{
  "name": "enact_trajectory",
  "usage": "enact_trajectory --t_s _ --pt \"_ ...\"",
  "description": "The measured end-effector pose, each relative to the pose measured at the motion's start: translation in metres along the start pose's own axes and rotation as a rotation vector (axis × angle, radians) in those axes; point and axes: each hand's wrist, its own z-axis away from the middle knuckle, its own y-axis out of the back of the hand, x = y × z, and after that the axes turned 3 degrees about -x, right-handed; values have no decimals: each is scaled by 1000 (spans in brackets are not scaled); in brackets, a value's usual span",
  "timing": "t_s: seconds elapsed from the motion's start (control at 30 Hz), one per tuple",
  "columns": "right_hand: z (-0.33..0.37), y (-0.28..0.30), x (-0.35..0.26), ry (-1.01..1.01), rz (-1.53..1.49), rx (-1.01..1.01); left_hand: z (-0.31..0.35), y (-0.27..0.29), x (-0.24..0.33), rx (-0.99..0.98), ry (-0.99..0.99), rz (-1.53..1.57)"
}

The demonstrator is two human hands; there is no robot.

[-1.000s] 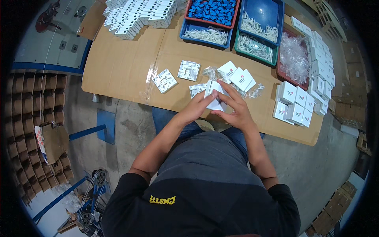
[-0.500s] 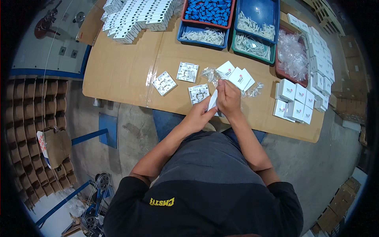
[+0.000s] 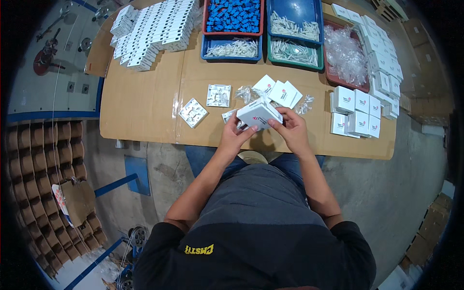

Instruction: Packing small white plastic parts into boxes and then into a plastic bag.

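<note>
Above the table's near edge, a white square box (image 3: 256, 113) with a small red mark is tilted between my hands. My left hand (image 3: 234, 138) grips its left side, thumb on the lower edge. On the right edge, my right hand (image 3: 294, 132) pinches it with thumb and fingers. Just beyond lie several white square cards or plates (image 3: 280, 93) and crumpled clear plastic bags (image 3: 245, 94). To the left are white square frames with open, structured faces, one tilted (image 3: 193, 113), another farther back (image 3: 219, 95). A third frame (image 3: 228, 115) is mostly hidden behind my left hand and the box.
Trays stand at the back: blue parts (image 3: 234, 17), white plugs (image 3: 232, 48), more plugs (image 3: 295, 52), clear bags (image 3: 345, 55). White boxes are stacked at the right (image 3: 357, 113) and back left (image 3: 154, 34). Cardboard (image 3: 140, 106) covers the table.
The white piece that showed edge-on between my close-together hands now shows as a box turned face up. My hands have moved apart to its two sides. The whole view has shifted slightly.
</note>
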Motion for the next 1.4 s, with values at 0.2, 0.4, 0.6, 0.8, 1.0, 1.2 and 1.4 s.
enact_trajectory --t_s 0.2,0.4,0.6,0.8,1.0,1.2,1.4 --pt "21 8 -24 219 456 -83 -9 -7 17 -255 -58 -251" --pt "33 19 -15 172 418 -14 -12 -14 4 -310 -5 -194" --pt "39 31 9 -15 328 -45 -9 -14 -19 -237 94 -250" --pt "56 46 50 5 50 152 -25 -36 -24 -348 191 -485" --pt "76 53 27 -32 278 515 -41 -55 -62 -246 264 -449" --pt "93 97 56 -59 210 254 -68 -85 -77 -478 257 -586" --pt "102 152 67 -105 -164 909 -64 -66 -67 -349 164 -602"
